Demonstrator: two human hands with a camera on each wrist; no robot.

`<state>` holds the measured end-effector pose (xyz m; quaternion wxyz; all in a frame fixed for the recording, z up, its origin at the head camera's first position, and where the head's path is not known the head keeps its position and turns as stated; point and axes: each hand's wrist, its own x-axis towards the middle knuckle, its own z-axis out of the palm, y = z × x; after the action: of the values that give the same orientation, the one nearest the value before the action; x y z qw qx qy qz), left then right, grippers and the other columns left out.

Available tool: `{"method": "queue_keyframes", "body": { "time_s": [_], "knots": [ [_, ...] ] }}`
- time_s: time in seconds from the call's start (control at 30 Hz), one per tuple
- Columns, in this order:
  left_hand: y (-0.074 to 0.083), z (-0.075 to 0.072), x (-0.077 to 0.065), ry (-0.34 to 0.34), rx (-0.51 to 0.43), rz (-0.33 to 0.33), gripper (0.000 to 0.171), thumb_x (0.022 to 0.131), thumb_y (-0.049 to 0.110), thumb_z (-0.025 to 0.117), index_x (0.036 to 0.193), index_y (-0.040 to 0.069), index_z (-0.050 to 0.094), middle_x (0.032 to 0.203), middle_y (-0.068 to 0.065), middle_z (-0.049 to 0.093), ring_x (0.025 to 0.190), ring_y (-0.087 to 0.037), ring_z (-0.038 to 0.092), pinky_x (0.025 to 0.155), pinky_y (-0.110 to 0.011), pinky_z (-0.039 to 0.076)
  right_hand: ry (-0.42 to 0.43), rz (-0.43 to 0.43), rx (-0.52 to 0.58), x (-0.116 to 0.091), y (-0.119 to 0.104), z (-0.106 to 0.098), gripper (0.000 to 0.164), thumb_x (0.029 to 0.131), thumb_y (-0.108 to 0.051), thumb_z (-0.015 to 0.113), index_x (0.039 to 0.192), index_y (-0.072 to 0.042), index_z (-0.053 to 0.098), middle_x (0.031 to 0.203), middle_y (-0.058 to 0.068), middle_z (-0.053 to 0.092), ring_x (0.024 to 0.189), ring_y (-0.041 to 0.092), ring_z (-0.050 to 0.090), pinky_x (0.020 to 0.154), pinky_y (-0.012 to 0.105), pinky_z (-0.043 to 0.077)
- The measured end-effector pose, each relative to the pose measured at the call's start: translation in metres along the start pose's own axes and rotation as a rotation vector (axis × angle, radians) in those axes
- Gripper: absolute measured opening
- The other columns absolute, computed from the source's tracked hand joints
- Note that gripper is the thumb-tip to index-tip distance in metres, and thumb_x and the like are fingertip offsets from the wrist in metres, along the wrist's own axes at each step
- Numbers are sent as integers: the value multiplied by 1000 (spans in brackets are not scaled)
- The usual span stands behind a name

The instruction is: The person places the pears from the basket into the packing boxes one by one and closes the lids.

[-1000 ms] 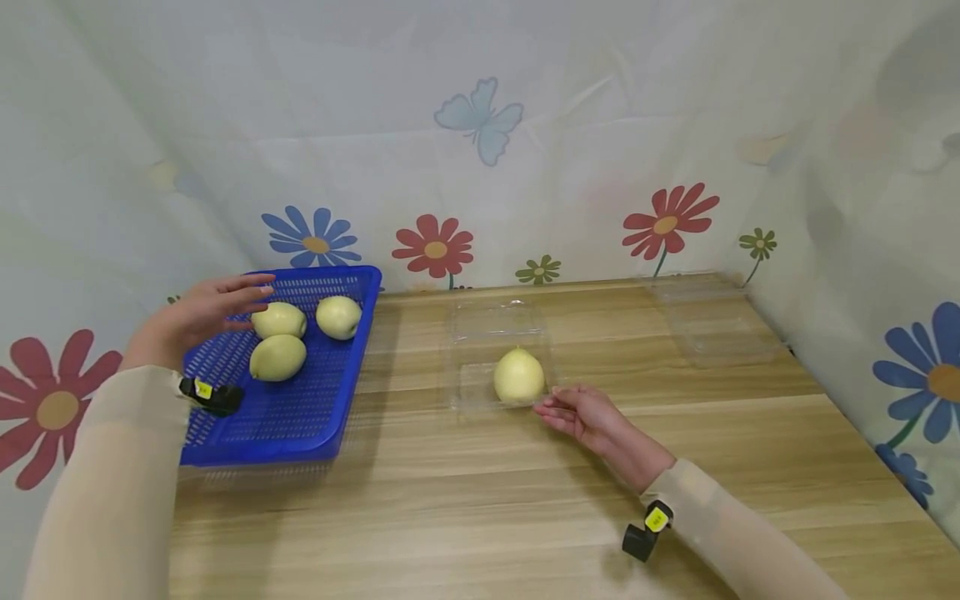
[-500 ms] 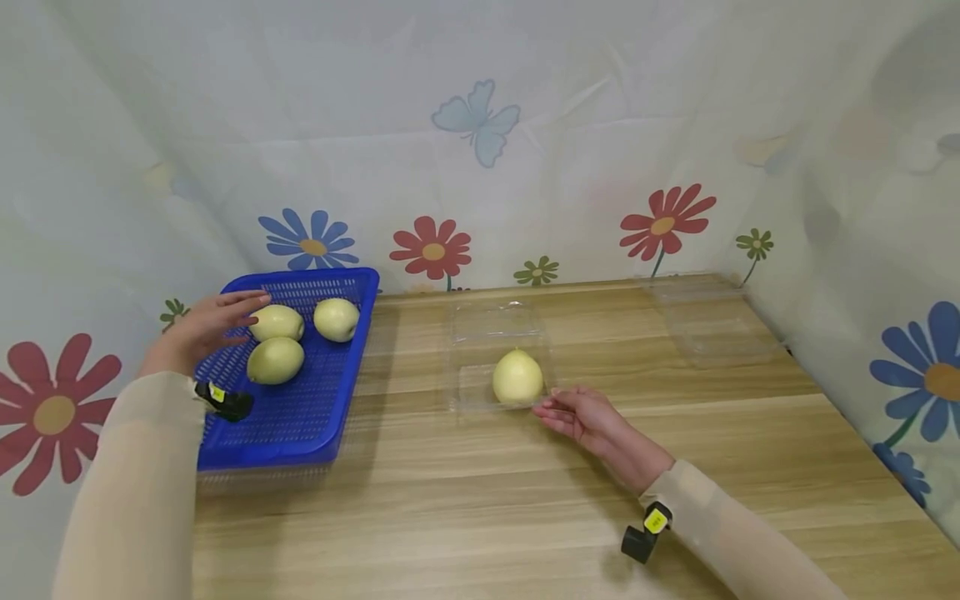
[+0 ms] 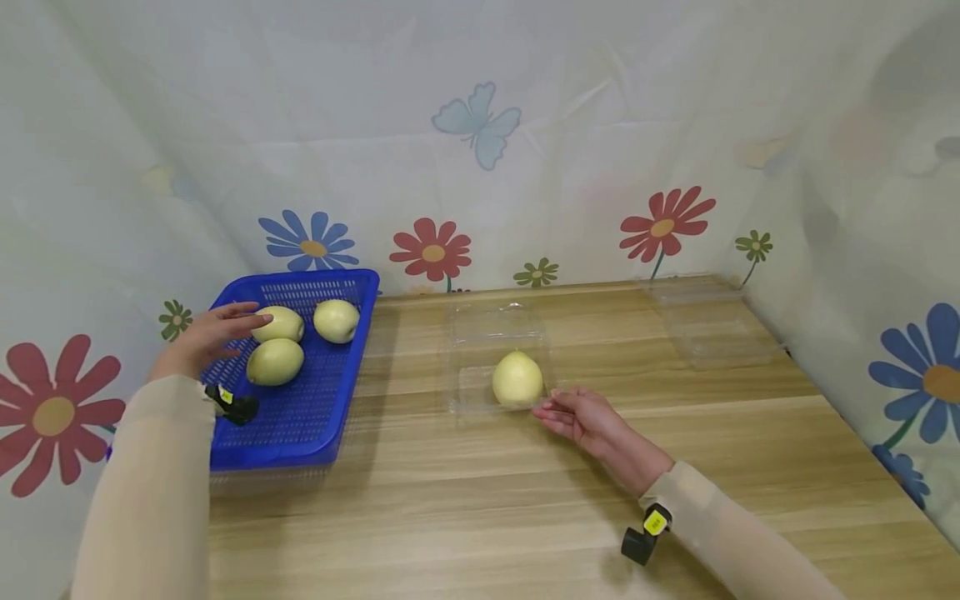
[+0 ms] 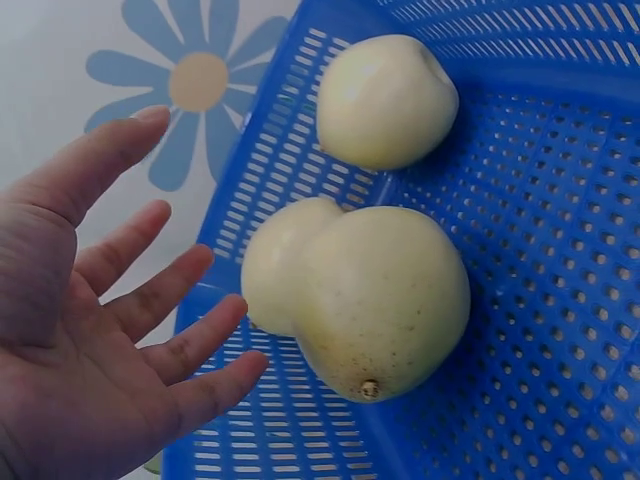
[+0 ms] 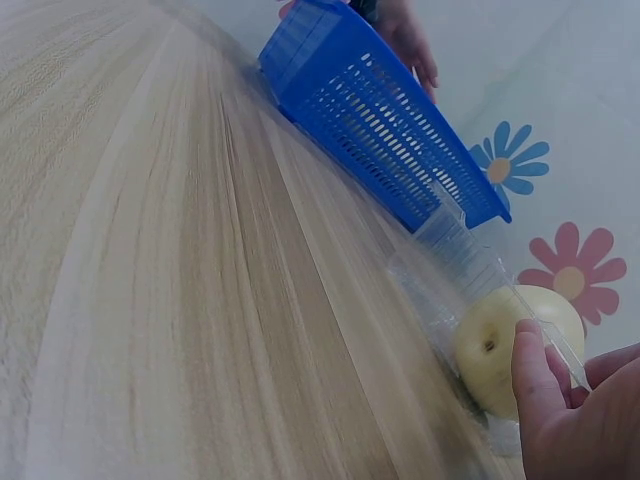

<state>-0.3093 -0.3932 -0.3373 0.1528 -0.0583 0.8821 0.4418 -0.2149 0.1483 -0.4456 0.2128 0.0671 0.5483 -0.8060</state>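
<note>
My left hand (image 3: pixel 198 343) hovers over the left side of the blue plastic basket (image 3: pixel 347 375), its fingers spread and nothing in them. Close to its fingertips lie two pale yellow pears (image 4: pixel 385 305) side by side, one partly behind the other in the left wrist view. A third pear (image 3: pixel 336 321) rests near the basket's far right corner. With thumb and fingers, my right hand (image 3: pixel 592 423) pinches the near right edge of a clear plastic box (image 3: pixel 472 385) whose lid is folded back. Inside that box, on the right, sits another pear (image 5: pixel 490 350).
A second clear plastic container (image 3: pixel 720 325) stands at the back right of the wooden table (image 3: pixel 450 500). Behind the table hangs a flower-print curtain (image 3: pixel 570 158), which the basket's far side stands close to.
My left hand has moved slightly right and lower over the basket, nearer the pears. The right hand keeps its grip on the box, and the pear inside has not moved.
</note>
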Motion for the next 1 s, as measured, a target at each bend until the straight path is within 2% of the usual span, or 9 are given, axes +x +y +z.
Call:
{"method": "queue_keyframes", "body": {
  "time_s": [0.3, 0.57, 0.73, 1.0],
  "knots": [
    [-2, 6, 4, -30, 4, -42, 91, 105, 46, 51, 163, 1, -5, 168, -33, -6, 154, -57, 9, 125, -67, 23, -4, 0, 6, 1, 0, -1, 9, 109, -2, 37, 104, 0, 44, 79, -1, 70, 76, 7, 75, 76, 17, 62],
    [-8, 11, 11, -15, -11, -117, 94, 105, 43, 51, 161, 0, -11, 167, -33, -10, 154, -57, 6, 124, -68, 24, -2, 3, 3, -1, -1, 0, 9, 109, -3, 38, 105, 0, 45, 80, -1, 70, 78, 7, 75, 77, 17, 62],
    [-11, 12, 13, -2, 26, -149, 93, 104, 43, 51, 161, -3, -7, 167, -34, -8, 154, -56, 7, 124, -69, 24, -6, 7, 6, -1, -1, 0, 8, 109, -4, 39, 104, -1, 45, 81, 0, 71, 78, 7, 75, 77, 17, 62],
    [-12, 16, 17, -46, 69, -168, 92, 104, 45, 49, 160, -7, -2, 165, -37, -7, 154, -56, 9, 124, -68, 25, -9, 0, -1, 0, 0, -1, 9, 109, -4, 38, 103, -1, 45, 80, -1, 71, 78, 6, 75, 76, 17, 62]
  ]
}}
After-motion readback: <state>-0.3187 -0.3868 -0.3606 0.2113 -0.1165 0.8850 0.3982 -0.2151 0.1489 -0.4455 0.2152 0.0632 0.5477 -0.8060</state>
